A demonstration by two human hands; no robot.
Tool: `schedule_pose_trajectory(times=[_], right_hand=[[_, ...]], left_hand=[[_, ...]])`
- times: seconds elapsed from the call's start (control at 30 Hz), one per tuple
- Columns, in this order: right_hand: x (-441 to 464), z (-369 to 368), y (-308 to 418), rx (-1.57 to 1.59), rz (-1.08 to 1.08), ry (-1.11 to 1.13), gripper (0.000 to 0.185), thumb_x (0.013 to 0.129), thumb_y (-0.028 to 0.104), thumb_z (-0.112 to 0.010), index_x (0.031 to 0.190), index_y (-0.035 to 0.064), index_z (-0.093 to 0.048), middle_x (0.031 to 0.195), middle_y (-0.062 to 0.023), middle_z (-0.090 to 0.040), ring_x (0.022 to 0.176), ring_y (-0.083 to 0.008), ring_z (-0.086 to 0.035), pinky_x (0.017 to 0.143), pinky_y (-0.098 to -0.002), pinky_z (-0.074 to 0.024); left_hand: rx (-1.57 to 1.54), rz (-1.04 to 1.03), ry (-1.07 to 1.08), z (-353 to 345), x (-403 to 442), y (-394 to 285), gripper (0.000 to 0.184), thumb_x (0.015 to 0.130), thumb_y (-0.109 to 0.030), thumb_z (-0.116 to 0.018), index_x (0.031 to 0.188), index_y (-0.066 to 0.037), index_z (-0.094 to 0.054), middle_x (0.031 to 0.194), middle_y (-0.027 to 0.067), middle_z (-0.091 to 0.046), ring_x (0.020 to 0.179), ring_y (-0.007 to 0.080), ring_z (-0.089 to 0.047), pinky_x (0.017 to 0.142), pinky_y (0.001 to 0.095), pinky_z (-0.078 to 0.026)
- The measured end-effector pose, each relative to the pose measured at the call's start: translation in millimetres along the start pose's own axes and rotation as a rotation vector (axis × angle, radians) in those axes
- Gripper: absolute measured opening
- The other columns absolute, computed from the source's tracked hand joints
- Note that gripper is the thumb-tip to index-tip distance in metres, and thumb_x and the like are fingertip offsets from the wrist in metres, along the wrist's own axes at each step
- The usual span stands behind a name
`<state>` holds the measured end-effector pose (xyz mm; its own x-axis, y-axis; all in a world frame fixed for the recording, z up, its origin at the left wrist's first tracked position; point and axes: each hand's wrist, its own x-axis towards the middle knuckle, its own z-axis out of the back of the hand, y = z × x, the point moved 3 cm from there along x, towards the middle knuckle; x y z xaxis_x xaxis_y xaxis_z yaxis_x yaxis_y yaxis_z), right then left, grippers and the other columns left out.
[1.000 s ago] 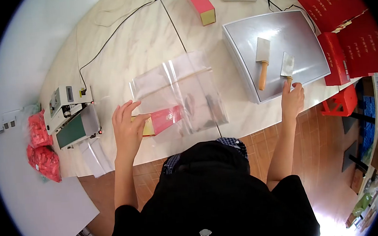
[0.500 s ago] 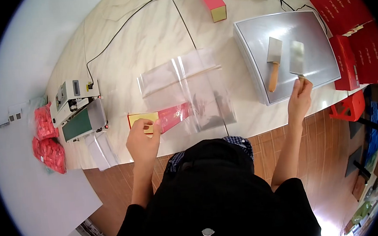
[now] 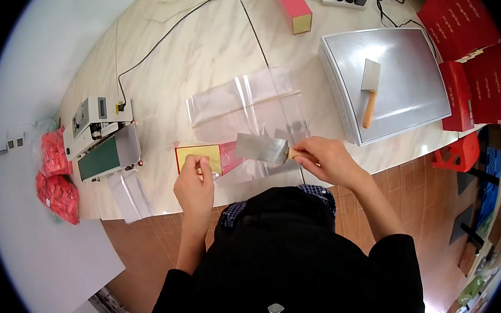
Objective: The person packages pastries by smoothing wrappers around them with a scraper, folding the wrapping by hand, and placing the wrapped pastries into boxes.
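Note:
My right hand (image 3: 323, 158) grips the handle of a scraper (image 3: 263, 148), its wide metal blade reaching left above the red end of a box. That red box with a yellow end (image 3: 197, 156) lies near the table's front edge, with clear plastic around it. My left hand (image 3: 193, 181) is at the yellow end, thumb and fingers closed; whether they pinch the plastic or the box I cannot tell. Sheets of clear plastic film (image 3: 237, 101) lie flat behind the box. A second scraper (image 3: 370, 94) with a wooden handle rests on the silver metal plate (image 3: 411, 108) at right.
A sealing machine (image 3: 105, 141) with a green belt stands at left. Another red box (image 3: 291, 3) lies at the back, near a power strip (image 3: 344, 0) with cables. Stacked red boxes (image 3: 457, 16) stand far right. Pink packets in bags (image 3: 57, 177) sit far left.
My right hand has picked up the scraper from the metal plate and brought it left, over the box. My left hand remains at the box's yellow end.

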<state>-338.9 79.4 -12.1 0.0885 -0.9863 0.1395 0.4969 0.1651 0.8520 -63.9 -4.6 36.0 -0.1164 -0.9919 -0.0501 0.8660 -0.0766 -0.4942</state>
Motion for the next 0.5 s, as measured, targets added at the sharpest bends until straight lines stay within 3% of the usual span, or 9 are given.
schedule_pose_trajectory(times=[0.2, 0.3, 0.5], right_hand=[[4, -10, 3, 0.009, 0.016, 0.044, 0.016, 0.088, 0.017, -0.067, 0.099, 0.0059, -0.062, 0.081, -0.0116, -0.064, 0.074, -0.0306, -0.063, 0.064, -0.0396, -0.0497], [6, -13, 7, 0.009, 0.025, 0.047, 0.017, 0.088, 0.017, -0.067, 0.099, 0.0058, -0.062, 0.080, -0.0118, -0.064, 0.074, -0.0309, -0.063, 0.063, -0.0398, -0.0497], [6, -15, 7, -0.013, 0.041, 0.048, 0.017, 0.088, 0.018, -0.067, 0.098, 0.0052, -0.062, 0.080, -0.0122, -0.064, 0.073, -0.0317, -0.063, 0.062, -0.0403, -0.0495]], left_hand=[[0.094, -0.006, 0.015, 1, 3, 6, 0.018, 0.099, -0.021, -0.052, 0.099, -0.005, -0.060, 0.087, 0.0108, -0.070, 0.070, 0.0265, -0.068, 0.063, 0.0351, -0.051], [-0.028, -0.011, 0.020, 2, 2, -2, 0.023, 0.098, -0.028, -0.055, 0.097, -0.005, -0.061, 0.089, 0.0106, -0.071, 0.074, 0.0261, -0.069, 0.064, 0.0362, -0.051], [0.162, -0.079, 0.028, -10, 0, -19, 0.035, 0.089, -0.039, -0.067, 0.098, -0.007, -0.059, 0.095, 0.0073, -0.067, 0.082, 0.0248, -0.068, 0.066, 0.0393, -0.051]])
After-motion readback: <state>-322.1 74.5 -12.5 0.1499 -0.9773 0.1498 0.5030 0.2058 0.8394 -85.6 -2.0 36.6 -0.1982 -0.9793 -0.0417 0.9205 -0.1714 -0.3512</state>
